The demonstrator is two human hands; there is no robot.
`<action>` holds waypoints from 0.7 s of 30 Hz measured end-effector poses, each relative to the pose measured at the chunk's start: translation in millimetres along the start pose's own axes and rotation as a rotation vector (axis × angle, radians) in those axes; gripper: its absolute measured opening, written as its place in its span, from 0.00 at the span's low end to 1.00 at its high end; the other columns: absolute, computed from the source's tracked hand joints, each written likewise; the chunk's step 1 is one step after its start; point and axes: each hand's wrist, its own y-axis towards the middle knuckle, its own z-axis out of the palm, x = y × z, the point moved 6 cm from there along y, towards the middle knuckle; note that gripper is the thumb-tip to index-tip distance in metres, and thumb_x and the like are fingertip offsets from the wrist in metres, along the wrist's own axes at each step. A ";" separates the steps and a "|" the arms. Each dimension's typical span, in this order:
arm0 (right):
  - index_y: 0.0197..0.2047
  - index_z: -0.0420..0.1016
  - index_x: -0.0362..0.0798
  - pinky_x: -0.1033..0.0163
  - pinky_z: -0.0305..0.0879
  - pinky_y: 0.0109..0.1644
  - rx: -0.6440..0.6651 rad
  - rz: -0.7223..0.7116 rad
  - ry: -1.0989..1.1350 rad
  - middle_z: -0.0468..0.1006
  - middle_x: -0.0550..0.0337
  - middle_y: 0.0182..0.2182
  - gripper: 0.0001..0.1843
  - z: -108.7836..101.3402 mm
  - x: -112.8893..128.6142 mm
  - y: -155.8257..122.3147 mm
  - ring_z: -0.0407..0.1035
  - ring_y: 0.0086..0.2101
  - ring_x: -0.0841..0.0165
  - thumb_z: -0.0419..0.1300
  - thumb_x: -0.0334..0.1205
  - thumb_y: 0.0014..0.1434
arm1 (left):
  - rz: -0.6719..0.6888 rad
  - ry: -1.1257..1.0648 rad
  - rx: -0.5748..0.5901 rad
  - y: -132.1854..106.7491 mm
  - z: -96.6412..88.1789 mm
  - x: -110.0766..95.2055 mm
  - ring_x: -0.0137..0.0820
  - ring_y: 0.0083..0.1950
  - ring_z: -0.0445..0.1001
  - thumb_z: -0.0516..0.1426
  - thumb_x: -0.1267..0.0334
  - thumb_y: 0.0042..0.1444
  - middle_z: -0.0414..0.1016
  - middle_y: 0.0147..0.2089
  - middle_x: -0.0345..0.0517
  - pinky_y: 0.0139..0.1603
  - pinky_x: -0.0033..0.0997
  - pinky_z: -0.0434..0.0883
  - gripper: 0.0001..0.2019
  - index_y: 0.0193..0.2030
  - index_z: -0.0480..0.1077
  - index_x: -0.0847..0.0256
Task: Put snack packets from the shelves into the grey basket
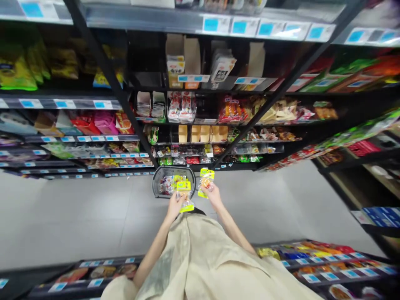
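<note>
My left hand (pixel 176 204) grips a snack packet (pixel 184 187) with bright yellow-green ends and a clear middle. It is in front of the near right part of a grey shopping basket (pixel 155 183), whose inside holds several small packets. A second snack packet (pixel 206 174) of the same yellow-green look is pinched in my right hand (pixel 212 193), just right of the basket. Orange-brown contents show through its clear window. The print on both packets is too small to read.
Ahead stand black store shelves (pixel 153 89) with bagged snacks, boxes and blue-white price tags (pixel 215 25). More stocked shelving (pixel 328 262) lies close by my sides at the bottom. A side shelf (pixel 359 150) rises at right. Grey tiled floor (pixel 103 216) runs between.
</note>
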 end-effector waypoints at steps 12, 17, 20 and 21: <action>0.39 0.80 0.47 0.61 0.71 0.41 -0.062 -0.026 0.015 0.84 0.55 0.36 0.31 31.7 -17.3 -32.0 0.75 0.36 0.63 0.71 0.68 0.49 | 0.080 0.207 0.076 -1.6 -56.7 -2.8 0.42 0.45 0.85 0.64 0.52 0.59 0.86 0.45 0.52 0.47 0.38 0.78 0.43 0.76 0.51 0.61; 0.33 0.81 0.45 0.62 0.69 0.36 -0.080 0.012 -0.009 0.83 0.54 0.30 0.32 15.9 -20.5 -31.4 0.73 0.31 0.64 0.71 0.70 0.46 | 0.037 0.184 0.073 4.4 -56.1 11.1 0.42 0.45 0.85 0.67 0.50 0.55 0.86 0.42 0.51 0.48 0.38 0.78 0.43 0.73 0.57 0.61; 0.29 0.81 0.44 0.62 0.66 0.32 -0.115 0.027 -0.049 0.82 0.54 0.26 0.32 -3.2 -19.5 -29.9 0.72 0.28 0.64 0.72 0.69 0.45 | 0.002 0.205 0.121 10.5 -41.2 16.4 0.43 0.42 0.85 0.68 0.47 0.53 0.86 0.38 0.52 0.42 0.35 0.78 0.28 0.54 0.73 0.63; 0.27 0.80 0.44 0.63 0.64 0.31 -0.142 0.031 -0.062 0.81 0.55 0.24 0.32 -12.0 -19.0 -29.2 0.71 0.27 0.65 0.73 0.69 0.44 | -0.016 0.217 0.143 12.9 -34.1 18.6 0.42 0.38 0.85 0.68 0.46 0.52 0.85 0.36 0.51 0.38 0.33 0.78 0.24 0.47 0.75 0.63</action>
